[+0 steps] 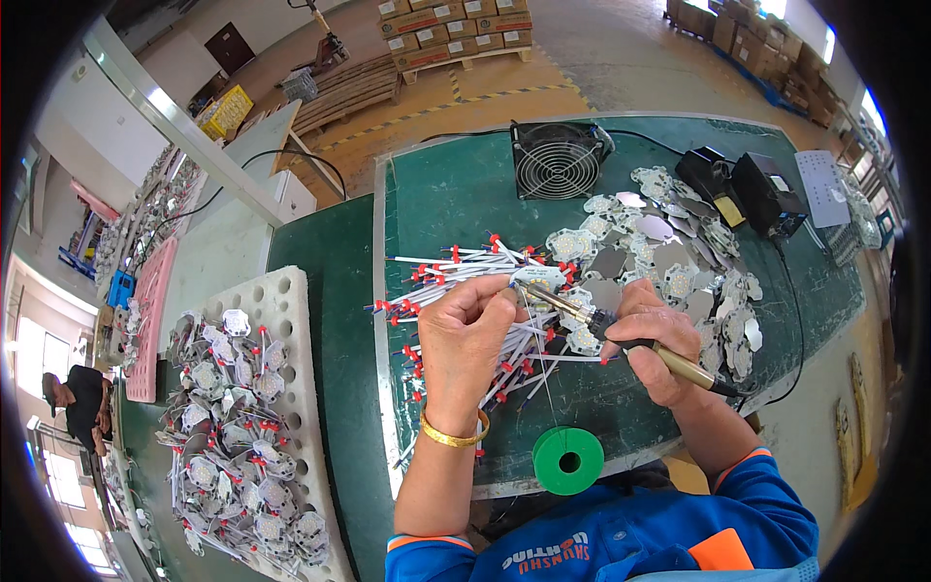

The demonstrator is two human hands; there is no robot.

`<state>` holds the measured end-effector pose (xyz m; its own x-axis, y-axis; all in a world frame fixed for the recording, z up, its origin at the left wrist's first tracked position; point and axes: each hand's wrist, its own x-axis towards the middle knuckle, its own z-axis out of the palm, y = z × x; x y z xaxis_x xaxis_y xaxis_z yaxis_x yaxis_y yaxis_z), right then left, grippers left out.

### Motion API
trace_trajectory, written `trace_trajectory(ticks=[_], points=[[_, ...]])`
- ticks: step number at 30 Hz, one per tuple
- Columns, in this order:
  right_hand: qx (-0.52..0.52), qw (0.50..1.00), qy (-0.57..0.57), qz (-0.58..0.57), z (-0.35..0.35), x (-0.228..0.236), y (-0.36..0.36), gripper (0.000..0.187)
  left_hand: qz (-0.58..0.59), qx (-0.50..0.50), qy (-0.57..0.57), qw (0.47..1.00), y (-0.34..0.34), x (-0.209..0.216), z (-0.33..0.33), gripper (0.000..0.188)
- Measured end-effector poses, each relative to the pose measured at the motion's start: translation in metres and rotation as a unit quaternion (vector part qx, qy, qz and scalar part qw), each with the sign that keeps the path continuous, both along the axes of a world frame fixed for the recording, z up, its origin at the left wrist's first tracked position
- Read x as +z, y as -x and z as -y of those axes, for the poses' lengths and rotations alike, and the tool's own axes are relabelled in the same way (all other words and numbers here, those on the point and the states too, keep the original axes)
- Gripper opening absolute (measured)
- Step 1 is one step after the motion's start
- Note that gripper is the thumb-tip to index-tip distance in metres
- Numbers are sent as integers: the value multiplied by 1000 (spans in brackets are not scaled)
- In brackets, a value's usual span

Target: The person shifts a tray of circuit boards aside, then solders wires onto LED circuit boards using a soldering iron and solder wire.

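Soldering iron (602, 323), gold-handled with silvery shaft, sits in curled right fingers (648, 318); left fingers (493, 315) pinch together, contents unclear.

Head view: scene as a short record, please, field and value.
right hand: holds soldering iron
left hand: thumb and forefinger pinched by the tip; what they grip is unclear
wires: white with red pieces, piled around left hand
plates: grey and white heap, right of wires
spool: green, near edge of bench
fan: black, far side
tray: white, holed, at left, heaped with plates
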<state>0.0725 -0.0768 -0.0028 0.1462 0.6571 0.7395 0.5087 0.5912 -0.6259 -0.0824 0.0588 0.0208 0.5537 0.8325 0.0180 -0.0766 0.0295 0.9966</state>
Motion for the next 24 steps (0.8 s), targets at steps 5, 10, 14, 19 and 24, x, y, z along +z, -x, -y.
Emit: trace_trajectory(ticks=[5, 10, 14, 19, 24], points=[[-5, 1000, -5, 4, 0, -1, 0, 22, -1, -3, 5, 1000, -1, 1, 1, 18], [-12, 1000, -11, 13, -2, 0, 1, 21, 21, -10, 31, 999, 1, -1, -2, 17], [-40, 996, -22, 70, -2, -1, 0, 19, 35, -19, 55, 998, 0, -3, -3, 16], [-75, 988, -26, 130, -2, 0, 1, 22, 35, -24, 81, 996, -2, -7, -5, 15], [-31, 999, -38, 17, -2, -1, -1, 17, 32, -35, 93, 995, -2, -8, -5, 15]])
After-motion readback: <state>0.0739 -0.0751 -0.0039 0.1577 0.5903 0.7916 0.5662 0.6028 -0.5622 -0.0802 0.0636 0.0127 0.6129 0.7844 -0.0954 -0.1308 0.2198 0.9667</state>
